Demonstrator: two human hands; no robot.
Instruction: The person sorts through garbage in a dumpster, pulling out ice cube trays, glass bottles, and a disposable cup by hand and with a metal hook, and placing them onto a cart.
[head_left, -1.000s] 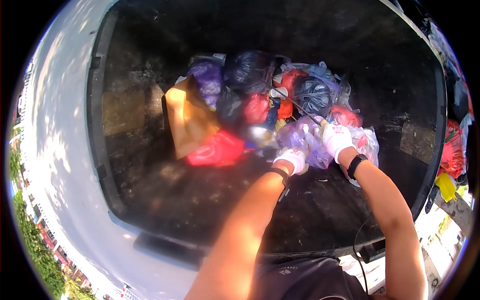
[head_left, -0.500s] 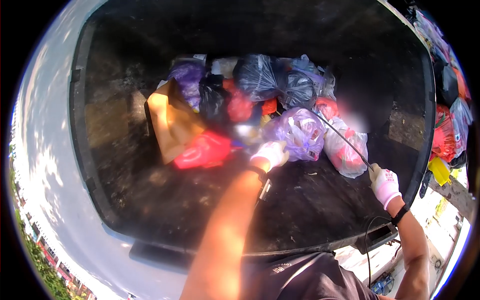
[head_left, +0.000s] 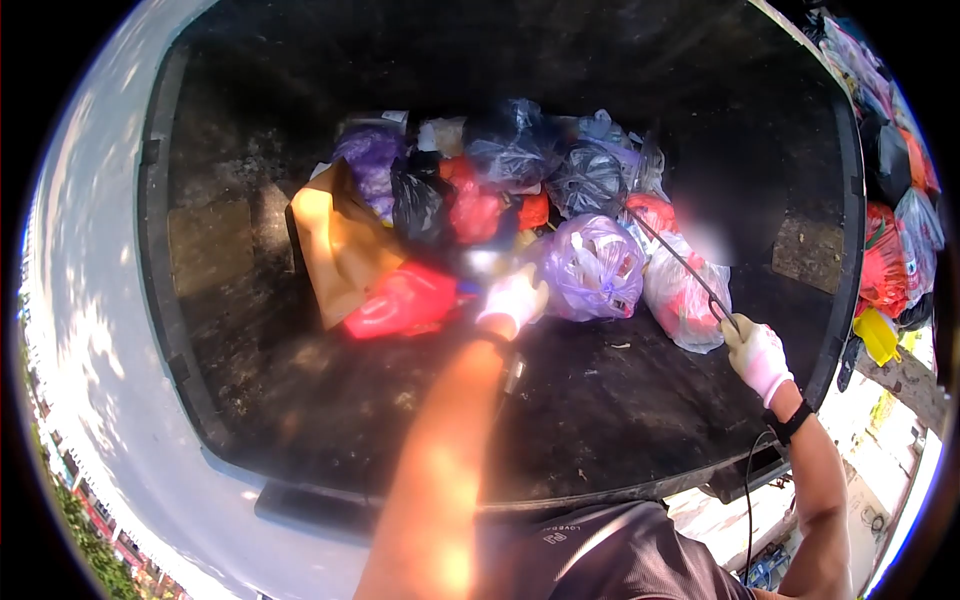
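Observation:
My right hand [head_left: 757, 358], in a white and pink work glove, is closed round the looped end of a thin metal rod [head_left: 680, 258]. The rod slants up and left over a clear bag with red contents [head_left: 688, 300], its far end by the dark grey bags [head_left: 588, 180]. My left hand [head_left: 513, 298], gloved alike, hovers just left of a translucent purple rubbish bag [head_left: 595, 268]; glare and blur smear its fingers. To its left lie a bright red bag [head_left: 405, 300] and a brown paper-like bag [head_left: 345, 235].
The bags lie in a large black-lined bin [head_left: 540, 430] with a raised rim. At its back left are a purple bag [head_left: 372, 165] and a black bag [head_left: 420, 200]. Outside, to the right, more rubbish bags [head_left: 885, 260] are piled up.
My left hand has moved left, away from the front of the purple bag. My right hand has shifted slightly up and left with the rod. The bags look much the same.

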